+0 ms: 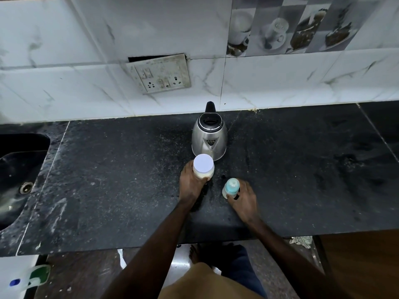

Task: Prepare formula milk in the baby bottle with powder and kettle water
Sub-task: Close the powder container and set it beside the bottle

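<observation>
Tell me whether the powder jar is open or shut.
Shut. The jar stands upright on the counter with its white lid covering the top, while the left hand holds its side.

I am seeing dim, cool indoor light, a soft highlight gleaming on the steel kettle [209,137], arm shadows falling across the near dark counter [108,180], wide-angle bending curving the wall tiles [64,61], far-right corners blurring, floor underexposed.
</observation>
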